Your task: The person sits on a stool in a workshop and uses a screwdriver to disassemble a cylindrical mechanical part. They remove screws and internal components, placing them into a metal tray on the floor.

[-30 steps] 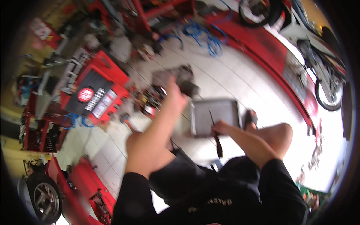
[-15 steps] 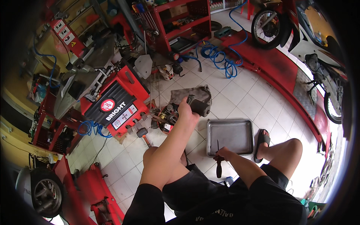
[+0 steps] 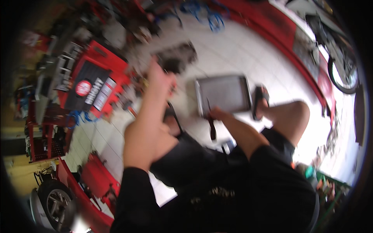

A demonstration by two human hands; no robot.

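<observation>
Head view, badly smeared by motion, gives me at far left a wheel with a dark tyre point(image 3: 58, 202), and just beside it a red body panel point(image 3: 98, 176) lying on the tiled floor. Above those I see a red machine with a black front panel point(image 3: 91, 83). Next comes my left hand point(image 3: 165, 77), reaching out past the knee; its fingers look closed on a dark cylinder point(image 3: 175, 65), though the blur hides exactly how they wrap it. Beyond the cylinder a grey cloth point(image 3: 188, 51) lies on the floor, and farther up is a coil of blue hose point(image 3: 215, 21). Near the middle, my right hand point(image 3: 217, 113) grips a screwdriver point(image 3: 213, 131), handle toward my body, thin shaft pointing away over the near left corner of a grey metal tray point(image 3: 233, 91). Just right of the tray sits a foot in a dark sandal point(image 3: 258, 101). Past it runs a long red platform point(image 3: 272, 24), then a motorcycle point(image 3: 319, 33) at the far right.
</observation>
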